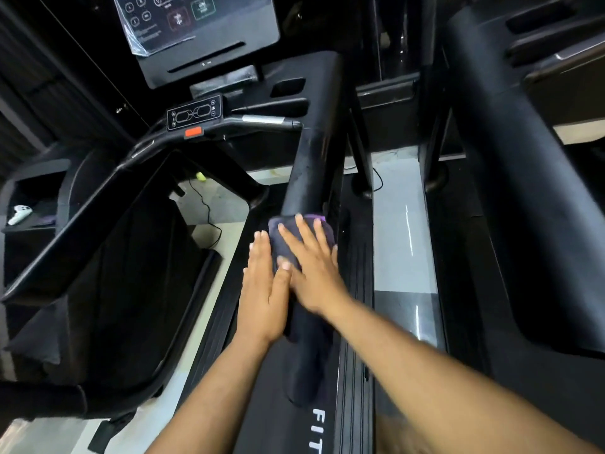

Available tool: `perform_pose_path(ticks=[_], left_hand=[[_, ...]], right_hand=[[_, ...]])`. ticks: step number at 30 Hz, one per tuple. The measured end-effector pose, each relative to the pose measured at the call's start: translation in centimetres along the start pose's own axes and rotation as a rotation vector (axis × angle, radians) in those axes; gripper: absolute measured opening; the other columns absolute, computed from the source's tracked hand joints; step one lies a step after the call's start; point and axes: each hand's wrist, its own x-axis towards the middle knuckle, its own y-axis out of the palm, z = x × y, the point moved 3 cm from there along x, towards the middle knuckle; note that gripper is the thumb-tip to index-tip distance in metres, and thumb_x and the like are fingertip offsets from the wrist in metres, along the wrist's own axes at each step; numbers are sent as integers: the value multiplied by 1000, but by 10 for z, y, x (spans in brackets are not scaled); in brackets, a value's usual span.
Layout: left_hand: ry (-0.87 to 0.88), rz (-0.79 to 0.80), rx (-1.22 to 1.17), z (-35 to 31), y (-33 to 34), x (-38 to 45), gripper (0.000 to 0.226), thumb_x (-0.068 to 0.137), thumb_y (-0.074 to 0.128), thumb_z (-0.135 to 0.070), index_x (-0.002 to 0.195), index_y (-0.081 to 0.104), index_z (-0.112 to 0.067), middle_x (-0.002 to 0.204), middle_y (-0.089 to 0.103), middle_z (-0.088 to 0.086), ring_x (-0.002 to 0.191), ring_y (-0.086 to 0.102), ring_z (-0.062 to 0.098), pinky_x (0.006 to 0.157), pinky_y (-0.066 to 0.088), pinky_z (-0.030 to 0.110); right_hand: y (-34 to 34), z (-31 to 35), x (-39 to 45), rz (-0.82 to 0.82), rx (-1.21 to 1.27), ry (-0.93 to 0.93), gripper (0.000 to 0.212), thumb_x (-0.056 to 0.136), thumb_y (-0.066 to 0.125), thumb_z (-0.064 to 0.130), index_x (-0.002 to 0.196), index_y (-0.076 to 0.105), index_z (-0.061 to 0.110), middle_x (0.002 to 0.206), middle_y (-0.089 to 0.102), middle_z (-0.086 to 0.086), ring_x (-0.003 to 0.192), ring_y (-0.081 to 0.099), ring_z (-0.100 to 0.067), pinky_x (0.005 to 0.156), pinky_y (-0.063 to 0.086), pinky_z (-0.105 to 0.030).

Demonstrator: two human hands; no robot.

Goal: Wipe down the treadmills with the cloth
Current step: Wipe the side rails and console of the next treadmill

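Observation:
A dark purple cloth (284, 242) lies draped over the black right handrail (311, 165) of the treadmill in front of me. My right hand (309, 265) presses flat on the cloth with its fingers spread and straight. My left hand (265, 290) lies beside it on the rail's left side, fingers straight and together, their tips at the cloth's edge. The treadmill's console screen (199, 31), control panel (194, 114) and red stop button (193, 132) are farther ahead to the left.
A second treadmill's thick black handrail (510, 165) runs along the right, with a strip of shiny grey floor (402, 244) between the two machines. A black cable (209, 217) trails on the floor ahead. A white controller (19, 214) sits on a shelf at far left.

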Motion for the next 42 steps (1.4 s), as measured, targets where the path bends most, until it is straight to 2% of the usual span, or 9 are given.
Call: perform_pose_path(ticks=[6, 10, 16, 20, 25, 31, 34, 36, 42], left_hand=[[-37, 77, 47, -3, -1, 0, 87, 94, 35, -69, 165, 9, -26, 171, 9, -10, 157, 9, 6, 128, 16, 47], [-147, 36, 14, -6, -7, -6, 98, 91, 61, -65, 164, 9, -25, 171, 15, -6, 154, 24, 14, 109, 29, 27], [-447, 12, -439, 7, 0, -52, 116, 70, 82, -68, 157, 16, -27, 152, 43, 2, 134, 50, 20, 110, 46, 43], [-669, 299, -648, 19, 41, -124, 59, 88, 80, -37, 132, 46, -17, 111, 72, 0, 100, 70, 16, 90, 61, 45], [-464, 191, -623, 25, 46, -141, 7, 96, 71, -12, 102, 71, -8, 72, 68, -2, 68, 58, 8, 68, 47, 24], [-325, 79, -623, 9, 47, -153, 34, 99, 65, -18, 125, 50, -34, 77, 57, -2, 70, 54, 10, 72, 46, 32], [-230, 241, -601, -2, 47, -152, 65, 89, 77, -29, 147, 48, -38, 112, 65, -13, 103, 63, 3, 94, 51, 25], [-98, 248, -356, -7, 40, -146, 76, 79, 83, -32, 148, 51, -32, 134, 61, -11, 124, 58, 6, 104, 48, 28], [324, -137, 528, -37, -2, -125, 23, 82, 73, -57, 92, 73, -36, 92, 57, -10, 94, 56, 22, 70, 37, 36]], right_hand=[[-9, 0, 34, -47, 36, 46, 48, 108, 33, 44, 156, 31, 47, 171, -3, 18, 157, -14, -10, 118, 4, -74], [-22, -9, 2, -399, 384, 246, 59, 105, 46, 30, 161, 26, 27, 173, 2, -8, 159, 5, -23, 129, 7, -46], [12, -40, -69, -46, 717, 791, 99, 86, 50, 82, 156, 33, 14, 154, 48, -6, 135, 51, -26, 113, 42, -39], [8, -65, -116, -87, 674, 806, 73, 86, 71, 63, 136, 54, 12, 128, 67, -6, 116, 62, -24, 99, 52, -40], [-18, -70, -164, -87, 680, 713, 58, 80, 79, 32, 131, 53, 20, 124, 69, -8, 109, 69, -24, 82, 56, -37], [-75, -60, -202, -89, 426, 556, 82, 77, 91, 26, 137, 35, 28, 114, 71, -2, 101, 72, -15, 86, 59, -30], [-89, -52, -204, -115, 410, 460, 93, 69, 96, 31, 139, 34, 39, 124, 65, -1, 111, 68, -15, 95, 58, -35], [-97, -46, -205, 7, 335, 356, 86, 65, 95, 31, 133, 46, 46, 129, 62, 6, 115, 65, -11, 97, 56, -35], [-127, -20, -185, -99, -18, 173, 30, 76, 91, 22, 90, 70, 39, 91, 71, 14, 85, 65, -8, 73, 51, -18]])
